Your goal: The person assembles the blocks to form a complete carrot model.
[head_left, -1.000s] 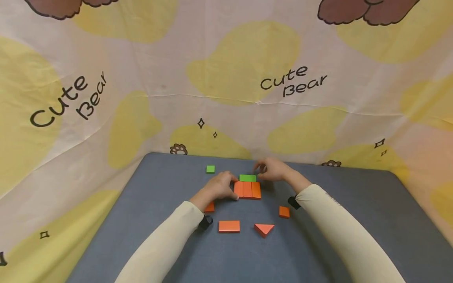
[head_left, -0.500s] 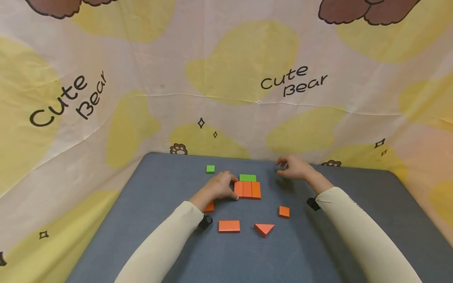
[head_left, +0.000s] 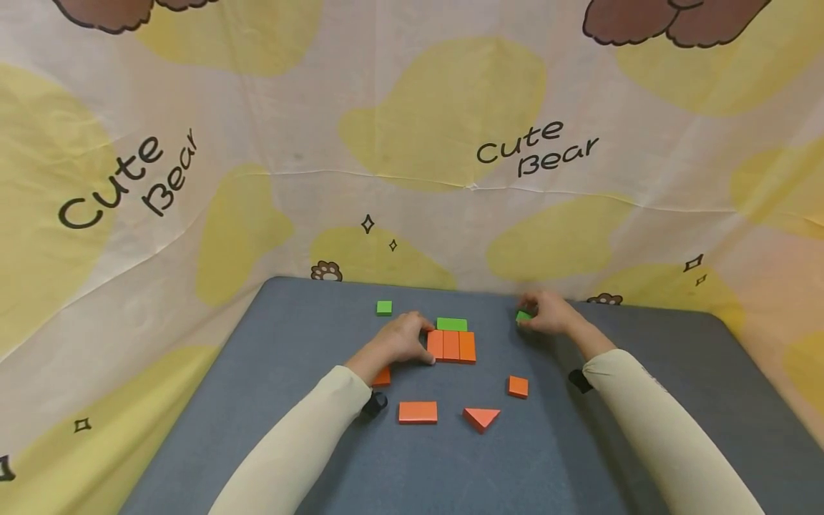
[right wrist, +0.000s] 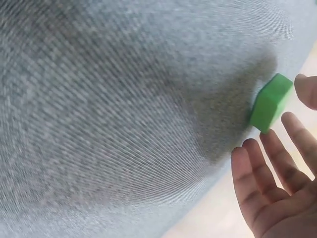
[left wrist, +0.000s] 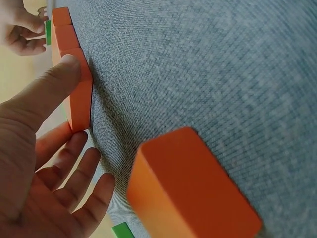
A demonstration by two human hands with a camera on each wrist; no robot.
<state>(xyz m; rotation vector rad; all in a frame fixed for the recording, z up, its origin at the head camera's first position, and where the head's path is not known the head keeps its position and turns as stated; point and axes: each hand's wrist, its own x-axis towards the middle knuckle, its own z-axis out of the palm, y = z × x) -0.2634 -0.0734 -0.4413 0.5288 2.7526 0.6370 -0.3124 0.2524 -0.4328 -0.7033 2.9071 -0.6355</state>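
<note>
In the head view my left hand (head_left: 404,339) is at the left end of a row of three orange blocks (head_left: 451,346). Thumb and index finger hold the leftmost orange block (left wrist: 80,101) at its two ends, while the other fingers spread loosely. A green rectangular block (head_left: 452,325) lies against the row's far side. My right hand (head_left: 547,313) is around a small green block (right wrist: 271,103) farther right. Its fingers are fairly straight beside that block, one fingertip at its lower end, and a narrow gap shows by the thumb.
Nearer on the grey table (head_left: 450,472) lie an orange rectangular block (head_left: 418,413), an orange triangular block (head_left: 481,419) and an orange square block (head_left: 518,387). Another orange block (head_left: 383,377) is partly behind the left wrist. A green square block (head_left: 384,308) sits at the back left; a printed cloth (head_left: 412,143) hangs behind.
My right hand has moved right, away from the row, and then lowered to the small green block, which now shows between its thumb and fingers. The left hand has stayed at the row.
</note>
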